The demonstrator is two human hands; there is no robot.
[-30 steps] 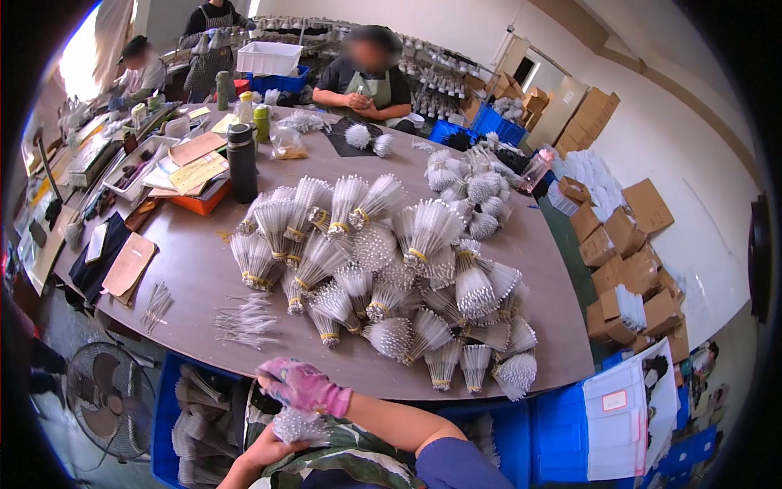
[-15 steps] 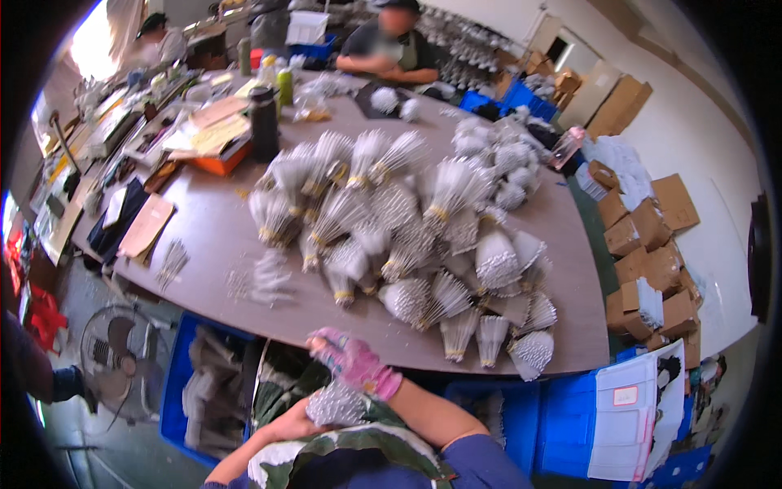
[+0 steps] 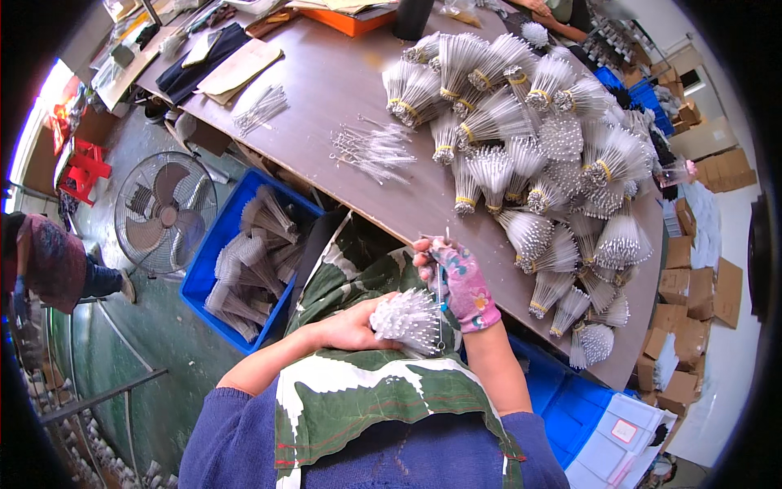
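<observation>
White bristly bundle [image 3: 407, 319] lies in lap, thin rod [image 3: 441, 281] upright beside.

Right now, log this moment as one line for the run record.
left hand: grips white brush bundle over lap | right hand: patterned fingerless glove, beside bundle | table: banded brush bundles, loose brushes | floor: blue crate, fan

Your hands hold a brush bundle [image 3: 407, 319] in your lap; tied bundles [image 3: 529, 138] on table [image 3: 342, 81] ahead, bin [image 3: 213, 269] and fan [image 3: 163, 213] left.

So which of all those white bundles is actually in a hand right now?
The loose white bundle over the lap, gripped by the left hand. The others lie banded on the table or in the blue crate.
</observation>
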